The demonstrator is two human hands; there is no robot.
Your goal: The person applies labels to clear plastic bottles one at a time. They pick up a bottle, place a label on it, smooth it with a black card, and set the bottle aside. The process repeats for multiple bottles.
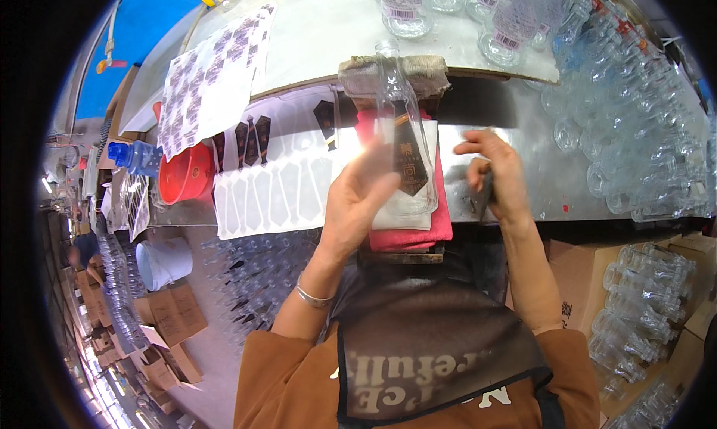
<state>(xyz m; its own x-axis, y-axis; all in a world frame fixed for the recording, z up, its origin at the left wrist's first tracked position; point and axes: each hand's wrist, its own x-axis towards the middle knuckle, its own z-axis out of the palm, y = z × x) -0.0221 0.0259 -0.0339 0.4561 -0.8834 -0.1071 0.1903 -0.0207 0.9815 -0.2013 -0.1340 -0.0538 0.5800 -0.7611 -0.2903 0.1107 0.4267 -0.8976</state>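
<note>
A clear glass bottle point(388, 70) lies on its back in front of me, neck pointing away, on a white cloth point(403, 218) over a pink towel point(439, 205). Its neck end is by a rolled beige cloth point(429, 67). The bottle's front carries a dark, pointed label point(410, 156) with gold-coloured print. My left hand point(355, 201) is at the bottle's left side, thumb apart from the fingers and reaching over the label; its fingertips are blurred. To the right of the bottle, my right hand point(502, 173) is curled around a dark flat piece point(484, 197), its index finger raised.
Left of the bottle lies a white label sheet point(276, 197), partly peeled, with several dark labels point(252, 139). Beside it are a red bowl point(183, 176) and a blue-capped bottle point(134, 156). Labelled bottles point(403, 11) stand at the back; many clear bottles point(612, 130) crowd the right.
</note>
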